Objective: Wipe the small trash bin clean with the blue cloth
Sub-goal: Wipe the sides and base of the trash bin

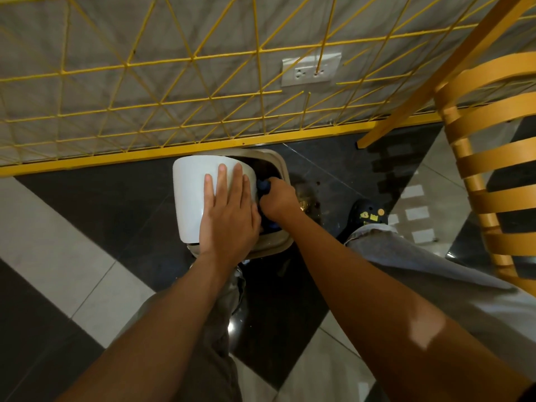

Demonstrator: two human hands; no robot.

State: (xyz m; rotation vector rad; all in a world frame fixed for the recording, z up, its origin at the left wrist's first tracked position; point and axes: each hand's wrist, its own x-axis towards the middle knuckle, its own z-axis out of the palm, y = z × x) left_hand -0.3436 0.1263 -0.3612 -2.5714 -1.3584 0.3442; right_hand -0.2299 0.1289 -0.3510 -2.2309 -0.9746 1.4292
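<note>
**Small trash bin wiped at its open mouth**

Small trash bin stands on the dark floor tile against the yellow wire fence. Left hand lies flat, fingers spread, on its white lid. Right hand clenches the blue cloth inside the bin's opening.

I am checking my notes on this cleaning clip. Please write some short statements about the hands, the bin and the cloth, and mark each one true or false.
1. The left hand lies flat on the white lid. True.
2. The right hand is empty. False: it grips the blue cloth.
3. The trash bin stands on a table. False: it stands on the tiled floor.
4. The cloth is at the bin's dark opening. True.
5. A yellow wire grid is behind the bin. True.
</note>
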